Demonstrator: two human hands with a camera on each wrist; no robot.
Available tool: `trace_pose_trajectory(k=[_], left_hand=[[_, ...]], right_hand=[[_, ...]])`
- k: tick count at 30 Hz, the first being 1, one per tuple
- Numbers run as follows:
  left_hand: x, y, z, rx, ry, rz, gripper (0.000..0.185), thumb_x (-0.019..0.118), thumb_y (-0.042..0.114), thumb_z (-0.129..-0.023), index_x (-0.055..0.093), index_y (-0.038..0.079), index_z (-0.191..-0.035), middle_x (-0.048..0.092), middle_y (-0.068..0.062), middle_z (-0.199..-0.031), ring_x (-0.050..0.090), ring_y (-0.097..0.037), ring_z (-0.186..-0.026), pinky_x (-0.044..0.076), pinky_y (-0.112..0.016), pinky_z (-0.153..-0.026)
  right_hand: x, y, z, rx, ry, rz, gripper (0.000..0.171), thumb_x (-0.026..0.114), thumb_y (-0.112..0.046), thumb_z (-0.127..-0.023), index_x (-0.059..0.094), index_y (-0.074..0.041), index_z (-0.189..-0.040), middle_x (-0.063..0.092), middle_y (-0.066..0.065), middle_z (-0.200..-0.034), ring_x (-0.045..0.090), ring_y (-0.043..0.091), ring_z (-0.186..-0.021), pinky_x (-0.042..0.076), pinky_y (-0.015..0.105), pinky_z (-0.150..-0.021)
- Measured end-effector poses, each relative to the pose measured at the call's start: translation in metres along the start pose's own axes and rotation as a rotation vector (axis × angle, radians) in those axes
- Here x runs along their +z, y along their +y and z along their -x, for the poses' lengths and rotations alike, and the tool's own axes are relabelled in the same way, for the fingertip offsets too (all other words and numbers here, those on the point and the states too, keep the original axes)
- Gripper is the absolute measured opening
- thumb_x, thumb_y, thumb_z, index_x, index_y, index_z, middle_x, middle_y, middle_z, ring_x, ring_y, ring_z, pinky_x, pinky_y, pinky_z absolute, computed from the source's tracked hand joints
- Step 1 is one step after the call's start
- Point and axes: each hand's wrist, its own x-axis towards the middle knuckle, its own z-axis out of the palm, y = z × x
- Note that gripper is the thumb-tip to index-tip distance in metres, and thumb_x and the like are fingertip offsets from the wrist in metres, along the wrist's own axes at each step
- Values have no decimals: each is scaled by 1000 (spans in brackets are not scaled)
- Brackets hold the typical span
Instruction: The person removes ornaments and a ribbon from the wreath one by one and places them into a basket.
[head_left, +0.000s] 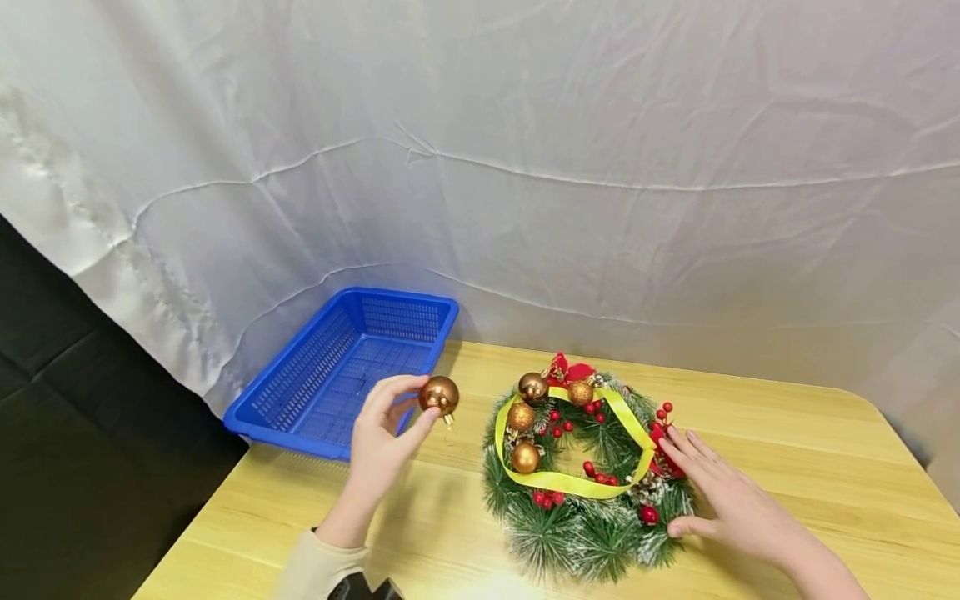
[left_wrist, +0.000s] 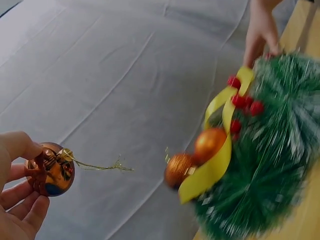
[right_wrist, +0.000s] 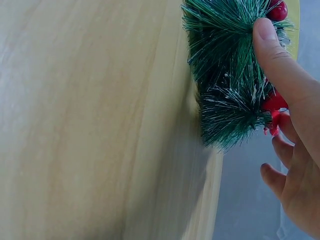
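Observation:
Between thumb and fingers, my left hand (head_left: pixel 382 442) pinches a shiny bronze bauble (head_left: pixel 438 395) above the table, just right of the basket. A gold cap and a thin gold string (left_wrist: pixel 100 166) stick out from the bauble in the left wrist view. The green Christmas wreath (head_left: pixel 555 537) lies flat, with red berries, red flowers and a yellow ribbon (head_left: pixel 573 484) looped over it. Several bronze and gold baubles (head_left: pixel 526 457) sit along its left side. My right hand (head_left: pixel 738 500) rests on the wreath's right edge, fingers extended by a red flower, thumb (right_wrist: pixel 280 60) on the green needles.
A blue plastic basket (head_left: pixel 300 443) with mesh walls stands at the table's back left. The light wooden table (head_left: pixel 840 467) ends at a rounded corner on the right. A pale grey cloth (head_left: pixel 570 167) hangs behind, and dark fabric (head_left: pixel 67 417) lies at the far left.

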Motion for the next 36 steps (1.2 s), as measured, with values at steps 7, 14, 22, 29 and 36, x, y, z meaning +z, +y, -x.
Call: trace_pose_trajectory(k=[7,14,22,29,36], left_hand=[[-24,11,-9,-68,58,-99,33,69,-20,-75,60,-16,-107,55,-28,-109,55,-17,-103,50,-28,-92],[-44,9,-13,-188,120,-211,33,72,-15,-76,61,-16,-107,57,-27,-107,57,-20,-98,51,-28,-90],[-80,-28,-12,-309,158,-333,36,75,-2,-79,64,-5,-113,59,-16,-110,58,-12,-95,51,-23,-89],[-101,-46,-10,-400,99,-431,34,76,7,-82,65,-1,-113,59,-12,-112,57,-8,-98,51,-21,-87],[-113,-50,-13,-431,-17,-495,32,75,8,-83,64,-1,-112,64,-17,-110,60,-25,-100,53,-21,-83]], right_hand=[[1,0,1,2,-1,8,99,71,-54,-73,24,-16,-152,12,5,-158,-3,12,-142,15,64,-105],[0,2,1,-5,-1,15,100,71,-55,-72,25,-17,-152,17,9,-157,-3,7,-140,18,68,-104],[1,0,1,-6,1,36,99,70,-54,-73,24,-17,-152,14,7,-158,-4,8,-141,-1,26,-107],[0,1,0,-24,8,52,100,71,-54,-73,24,-16,-153,15,8,-158,-5,5,-140,-5,11,-102],[1,2,0,-26,4,55,99,71,-54,-73,24,-16,-152,19,10,-157,0,11,-142,-5,11,-102]])
